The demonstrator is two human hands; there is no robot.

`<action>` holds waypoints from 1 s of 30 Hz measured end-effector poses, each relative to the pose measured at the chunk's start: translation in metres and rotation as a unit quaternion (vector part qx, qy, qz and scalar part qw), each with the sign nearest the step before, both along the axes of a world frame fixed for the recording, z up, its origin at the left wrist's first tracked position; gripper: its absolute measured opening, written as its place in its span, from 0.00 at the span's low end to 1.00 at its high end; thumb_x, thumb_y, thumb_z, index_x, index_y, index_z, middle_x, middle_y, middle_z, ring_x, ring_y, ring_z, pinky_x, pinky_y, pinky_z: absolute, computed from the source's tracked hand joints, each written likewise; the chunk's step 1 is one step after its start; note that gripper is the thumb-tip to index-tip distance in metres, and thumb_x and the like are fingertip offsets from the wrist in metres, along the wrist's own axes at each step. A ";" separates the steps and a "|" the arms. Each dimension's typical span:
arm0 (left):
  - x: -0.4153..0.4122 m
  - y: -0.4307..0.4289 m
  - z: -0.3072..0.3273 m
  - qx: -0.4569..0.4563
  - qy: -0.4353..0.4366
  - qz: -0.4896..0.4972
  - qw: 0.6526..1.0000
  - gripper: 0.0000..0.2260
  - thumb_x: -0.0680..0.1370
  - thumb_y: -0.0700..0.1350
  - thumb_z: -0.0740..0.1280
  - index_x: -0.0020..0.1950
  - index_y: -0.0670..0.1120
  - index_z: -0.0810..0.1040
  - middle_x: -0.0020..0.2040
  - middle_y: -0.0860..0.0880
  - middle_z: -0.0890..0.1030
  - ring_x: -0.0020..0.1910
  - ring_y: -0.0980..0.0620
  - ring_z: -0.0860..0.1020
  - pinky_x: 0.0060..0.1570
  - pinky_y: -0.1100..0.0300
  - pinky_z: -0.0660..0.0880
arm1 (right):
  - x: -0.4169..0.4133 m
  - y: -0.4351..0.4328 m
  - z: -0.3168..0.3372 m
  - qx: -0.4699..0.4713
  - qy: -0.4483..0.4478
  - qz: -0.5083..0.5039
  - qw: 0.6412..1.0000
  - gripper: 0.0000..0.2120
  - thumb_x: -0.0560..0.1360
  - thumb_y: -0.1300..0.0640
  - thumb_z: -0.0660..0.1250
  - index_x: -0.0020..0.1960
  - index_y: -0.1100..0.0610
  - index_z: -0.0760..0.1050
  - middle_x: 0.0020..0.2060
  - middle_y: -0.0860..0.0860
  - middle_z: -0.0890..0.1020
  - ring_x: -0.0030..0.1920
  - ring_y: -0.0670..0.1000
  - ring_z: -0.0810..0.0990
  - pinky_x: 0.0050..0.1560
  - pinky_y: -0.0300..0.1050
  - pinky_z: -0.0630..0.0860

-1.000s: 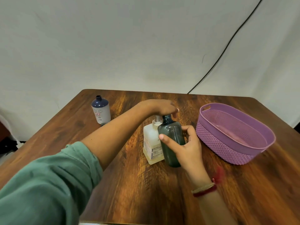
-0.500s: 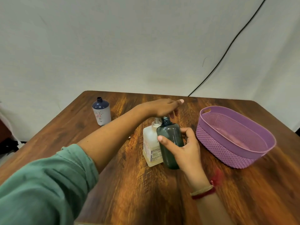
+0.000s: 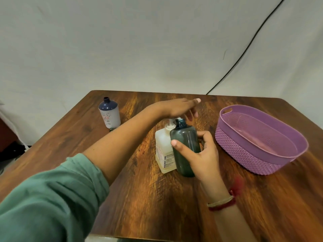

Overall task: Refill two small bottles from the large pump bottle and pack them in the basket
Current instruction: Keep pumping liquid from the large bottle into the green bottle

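Pressing the pump bottle (image 3: 165, 151) flat-palmed, left hand (image 3: 180, 108) risks squirting past the dark bottle (image 3: 185, 142) (uncapped) gripped by right hand (image 3: 204, 158).

I get one view, from a wide-angle camera worn on the person's head. It faces forward and down across the wooden worktop (image 3: 148, 206), near enough that the left hand (image 3: 178, 109) and right hand (image 3: 204, 158) sit mid-frame on outstretched arms, with the pale wall (image 3: 139, 49) filling the top.
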State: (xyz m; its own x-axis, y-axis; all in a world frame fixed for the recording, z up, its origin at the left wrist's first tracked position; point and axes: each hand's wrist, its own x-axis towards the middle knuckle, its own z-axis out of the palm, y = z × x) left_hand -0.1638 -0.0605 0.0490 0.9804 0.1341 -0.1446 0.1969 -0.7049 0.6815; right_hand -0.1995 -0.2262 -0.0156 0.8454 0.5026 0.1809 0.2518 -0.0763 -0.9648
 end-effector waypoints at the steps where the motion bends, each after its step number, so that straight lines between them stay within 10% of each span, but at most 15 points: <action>1: 0.000 0.001 -0.004 -0.010 0.007 0.007 1.000 0.26 0.83 0.55 0.44 0.51 0.42 0.78 0.48 0.44 0.81 0.48 0.48 0.78 0.61 0.48 0.71 | 0.001 0.001 -0.002 0.002 -0.001 -0.005 1.000 0.27 0.53 0.38 0.74 0.47 0.47 0.70 0.44 0.42 0.77 0.43 0.34 0.76 0.38 0.28 0.70; 11: 0.002 -0.003 0.008 0.066 0.077 0.010 0.995 0.28 0.83 0.57 0.44 0.57 0.42 0.78 0.57 0.44 0.78 0.58 0.46 0.75 0.63 0.49 0.69 | -0.001 0.001 -0.002 0.013 -0.010 -0.003 1.000 0.27 0.54 0.38 0.74 0.47 0.48 0.70 0.44 0.43 0.78 0.44 0.37 0.77 0.42 0.35 0.71; 18: 0.002 0.002 -0.010 0.034 0.081 0.025 0.996 0.25 0.83 0.55 0.46 0.47 0.44 0.78 0.41 0.50 0.78 0.39 0.53 0.74 0.46 0.56 0.69 | 0.002 0.002 -0.008 -0.009 -0.017 -0.010 1.000 0.27 0.53 0.37 0.74 0.46 0.47 0.70 0.45 0.43 0.78 0.47 0.40 0.77 0.45 0.40 0.74; 24: 0.006 -0.002 0.004 0.078 0.113 0.002 0.991 0.28 0.82 0.58 0.43 0.53 0.45 0.78 0.60 0.43 0.77 0.59 0.45 0.74 0.65 0.45 0.67 | 0.004 0.001 -0.001 -0.006 -0.026 -0.011 1.000 0.27 0.53 0.38 0.74 0.46 0.48 0.70 0.44 0.42 0.78 0.44 0.38 0.77 0.44 0.38 0.74; 30: 0.006 0.004 -0.015 0.032 0.096 0.027 0.995 0.24 0.83 0.55 0.47 0.43 0.46 0.78 0.39 0.51 0.79 0.39 0.54 0.75 0.49 0.57 0.68 | 0.005 0.001 -0.008 -0.016 -0.024 -0.009 1.000 0.28 0.52 0.37 0.74 0.46 0.48 0.71 0.43 0.41 0.78 0.44 0.36 0.77 0.43 0.37 0.74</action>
State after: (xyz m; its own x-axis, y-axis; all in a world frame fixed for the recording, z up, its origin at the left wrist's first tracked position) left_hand -0.1576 -0.0569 0.0341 0.9267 0.2011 -0.3173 0.3577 -0.7308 0.5813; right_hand -0.1944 -0.2253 -0.0235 0.8448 0.4940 0.2057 0.2968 -0.1127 -0.9483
